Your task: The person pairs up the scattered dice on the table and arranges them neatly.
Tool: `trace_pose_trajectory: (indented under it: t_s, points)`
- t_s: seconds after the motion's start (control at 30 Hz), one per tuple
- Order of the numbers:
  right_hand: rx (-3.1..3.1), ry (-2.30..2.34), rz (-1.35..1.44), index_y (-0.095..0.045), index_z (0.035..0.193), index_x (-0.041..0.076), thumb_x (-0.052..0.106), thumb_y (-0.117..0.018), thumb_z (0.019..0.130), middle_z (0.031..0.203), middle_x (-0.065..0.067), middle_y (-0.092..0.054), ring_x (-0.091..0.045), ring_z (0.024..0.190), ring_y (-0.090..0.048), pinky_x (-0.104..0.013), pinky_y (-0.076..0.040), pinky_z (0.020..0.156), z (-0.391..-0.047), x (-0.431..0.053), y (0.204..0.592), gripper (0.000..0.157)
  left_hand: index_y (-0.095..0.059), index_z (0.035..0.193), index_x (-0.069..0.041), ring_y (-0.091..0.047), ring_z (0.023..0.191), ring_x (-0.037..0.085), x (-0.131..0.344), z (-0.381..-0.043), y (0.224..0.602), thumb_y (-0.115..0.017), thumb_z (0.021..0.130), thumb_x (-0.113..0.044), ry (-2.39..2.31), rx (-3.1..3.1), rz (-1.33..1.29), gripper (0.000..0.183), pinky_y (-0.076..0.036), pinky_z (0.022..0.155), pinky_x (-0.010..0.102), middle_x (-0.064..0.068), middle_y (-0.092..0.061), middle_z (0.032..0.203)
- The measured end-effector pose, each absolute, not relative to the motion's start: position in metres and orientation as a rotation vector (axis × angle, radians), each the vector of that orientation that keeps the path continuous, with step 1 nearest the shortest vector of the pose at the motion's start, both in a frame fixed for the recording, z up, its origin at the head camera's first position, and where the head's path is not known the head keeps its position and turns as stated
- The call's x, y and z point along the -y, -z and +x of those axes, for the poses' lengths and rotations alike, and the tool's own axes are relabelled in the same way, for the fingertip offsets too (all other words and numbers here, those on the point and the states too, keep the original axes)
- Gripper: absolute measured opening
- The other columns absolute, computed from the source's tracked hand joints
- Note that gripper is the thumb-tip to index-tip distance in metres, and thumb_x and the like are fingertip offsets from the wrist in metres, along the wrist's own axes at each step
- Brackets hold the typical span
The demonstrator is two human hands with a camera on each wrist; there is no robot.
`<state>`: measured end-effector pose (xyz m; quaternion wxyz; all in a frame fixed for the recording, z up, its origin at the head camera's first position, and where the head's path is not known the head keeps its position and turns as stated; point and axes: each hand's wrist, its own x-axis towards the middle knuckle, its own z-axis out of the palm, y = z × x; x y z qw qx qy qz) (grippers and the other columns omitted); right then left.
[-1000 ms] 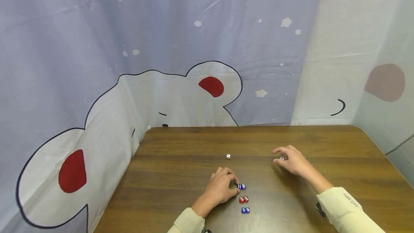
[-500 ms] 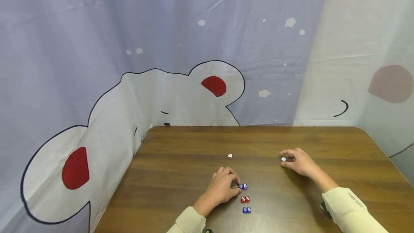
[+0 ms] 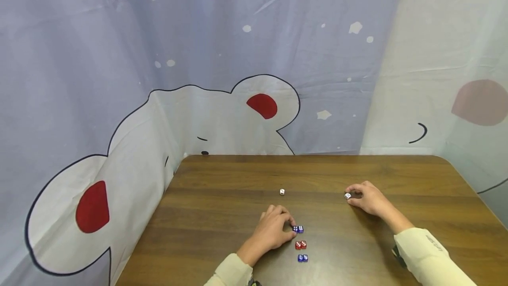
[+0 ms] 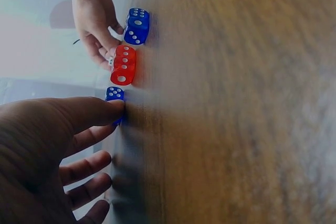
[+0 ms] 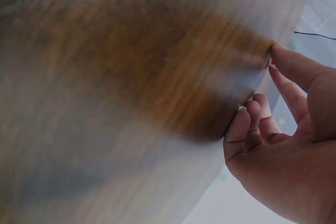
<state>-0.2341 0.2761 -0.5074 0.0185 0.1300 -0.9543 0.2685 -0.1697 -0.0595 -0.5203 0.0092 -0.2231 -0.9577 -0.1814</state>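
My left hand (image 3: 273, 228) pinches the left one of two dark blue dice (image 3: 300, 229) between thumb and index finger. In the left wrist view the thumb covers much of that blue die (image 4: 114, 93), while the other fingers spread apart. Farther right, my right hand (image 3: 367, 197) holds a white die (image 3: 347, 196) by thumb and forefinger at the table. Only a sliver of the white die (image 5: 271, 62) shows between the fingertips in the right wrist view. Its remaining fingers curl loosely near the wood.
Two red dice (image 3: 300, 245) sit side by side nearer me than the dark blue pair. Closer still lie two blue dice (image 3: 303, 258), also touching. Another white die (image 3: 282, 192) is farther back on the wooden table (image 3: 222, 175). A printed curtain (image 3: 317, 56) hangs behind the table.
My right thumb and forefinger have drawn back to the right and closed on the white die's sides. The left hand stays on the blue die. The head view has shifted slightly.
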Motion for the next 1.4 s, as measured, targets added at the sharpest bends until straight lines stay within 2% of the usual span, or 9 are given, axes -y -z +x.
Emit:
trace_pose_trajectory:
  t_s: [0.2, 0.33, 0.5, 0.73, 1.0, 1.4]
  points:
    - [2.996, -0.862, 0.375, -0.070, 0.099, 0.010, 0.016, -0.079, 0.086, 0.100, -0.015, -0.057, -0.033, 0.095, -0.057, -0.053, -0.048, 0.082, -0.236, -0.276, 0.507, 0.017, -0.070, 0.090, -0.030, -0.049, 0.105, 0.013, 0.059, -0.171, 0.521, -0.082, 0.082, -0.041, 0.568, 3.001, -0.685, 0.018, -0.039, 0.084, 0.030, -0.011, -0.060, 0.112]
    - [2.982, -0.854, 0.387, -0.068, 0.093, 0.013, 0.017, -0.079, 0.085, 0.098, -0.013, -0.057, -0.031, 0.094, -0.056, -0.050, -0.047, 0.080, -0.236, -0.275, 0.507, 0.014, -0.070, 0.091, -0.030, -0.049, 0.105, 0.013, 0.058, -0.170, 0.520, -0.082, 0.082, -0.041, 0.564, 3.007, -0.678, 0.018, -0.040, 0.085, 0.030, -0.010, -0.060, 0.113]
    - [2.974, -0.835, 0.402, -0.068, 0.089, 0.014, 0.018, -0.080, 0.084, 0.095, -0.011, -0.057, -0.028, 0.092, -0.055, -0.044, -0.045, 0.077, -0.234, -0.271, 0.507, 0.015, -0.070, 0.091, -0.029, -0.048, 0.106, 0.013, 0.058, -0.169, 0.519, -0.082, 0.082, -0.041, 0.564, 3.019, -0.673, 0.018, -0.040, 0.085, 0.031, -0.010, -0.060, 0.113]
    - [3.000, -0.859, 0.402, -0.067, 0.090, 0.014, 0.019, -0.080, 0.084, 0.097, -0.014, -0.056, -0.031, 0.092, -0.057, -0.050, -0.048, 0.078, -0.230, -0.261, 0.505, 0.015, -0.070, 0.090, -0.029, -0.048, 0.105, 0.013, 0.058, -0.169, 0.518, -0.082, 0.082, -0.040, 0.566, 3.017, -0.677, 0.018, -0.039, 0.084, 0.030, -0.010, -0.060, 0.113]
    - [2.991, -0.847, 0.451, -0.066, 0.089, 0.017, 0.020, -0.081, 0.083, 0.099, -0.013, -0.056, -0.031, 0.093, -0.057, -0.051, -0.048, 0.079, -0.226, -0.248, 0.507, 0.016, -0.070, 0.091, -0.029, -0.048, 0.105, 0.013, 0.058, -0.169, 0.519, -0.082, 0.082, -0.041, 0.561, 3.015, -0.680, 0.018, -0.039, 0.084, 0.030, -0.010, -0.060, 0.114]
    - [2.964, -0.825, 0.527, -0.066, 0.087, 0.019, 0.021, -0.083, 0.081, 0.095, -0.008, -0.054, -0.026, 0.089, -0.054, -0.045, -0.046, 0.077, -0.221, -0.229, 0.508, 0.018, -0.070, 0.091, -0.029, -0.049, 0.107, 0.013, 0.059, -0.170, 0.520, -0.082, 0.083, -0.040, 0.561, 3.015, -0.686, 0.018, -0.040, 0.086, 0.031, -0.010, -0.060, 0.114]
